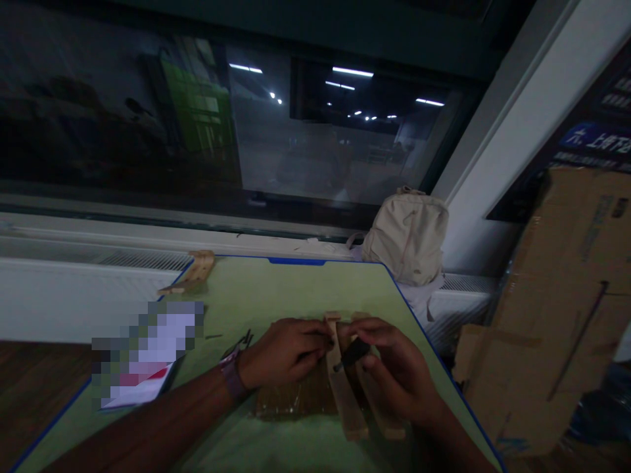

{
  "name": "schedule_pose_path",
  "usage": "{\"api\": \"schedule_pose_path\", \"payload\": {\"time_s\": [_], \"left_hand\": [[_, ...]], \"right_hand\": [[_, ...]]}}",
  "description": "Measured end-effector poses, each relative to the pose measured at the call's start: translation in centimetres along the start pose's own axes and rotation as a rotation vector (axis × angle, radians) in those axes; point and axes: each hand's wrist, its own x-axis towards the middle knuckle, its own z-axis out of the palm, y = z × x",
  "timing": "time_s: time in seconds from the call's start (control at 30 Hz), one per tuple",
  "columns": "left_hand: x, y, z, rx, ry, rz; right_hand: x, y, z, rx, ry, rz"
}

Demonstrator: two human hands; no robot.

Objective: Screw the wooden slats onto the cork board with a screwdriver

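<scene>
My left hand (283,351) is closed, its fingertips pinching the upper part of a pale wooden strip (345,401) that lies on the green mat (276,282). My right hand (394,368) is closed around a small dark tool (351,355) whose tip points at that strip. A second wooden strip (382,414) lies beside the first, partly under my right hand. Both strips rest next to a brownish flat sheet (296,397). I wear a watch on my left wrist (231,376).
A small wooden assembly (192,272) sits at the mat's far left corner. A blurred paper packet (148,355) lies at the left edge, with small dark pieces (241,341) near it. A beige bag (407,236) stands behind the mat; cardboard boxes (557,309) stand to the right.
</scene>
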Motion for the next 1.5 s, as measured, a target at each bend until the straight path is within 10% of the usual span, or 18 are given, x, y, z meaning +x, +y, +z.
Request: {"api": "schedule_pose_path", "payload": {"time_s": [0.57,0.77,1.03,1.3,1.5], "left_hand": [[-0.1,-0.2,0.1,-0.007,-0.002,0.005],[0.1,-0.2,0.1,-0.009,0.000,0.003],[0.1,-0.1,0.0,-0.004,0.013,0.013],[0.0,-0.3,0.1,0.005,0.004,0.008],[0.0,-0.3,0.2,0.006,0.002,0.003]], "right_hand": [[0.1,-0.6,0.2,0.095,-0.055,-0.013],[-0.3,0.2,0.5,-0.042,0.129,-0.073],[0.0,-0.4,0.2,0.101,-0.072,0.004],[-0.3,0.7,0.4,-0.036,0.162,-0.050],[0.1,0.0,-0.1,0.030,0.002,-0.023]]}}
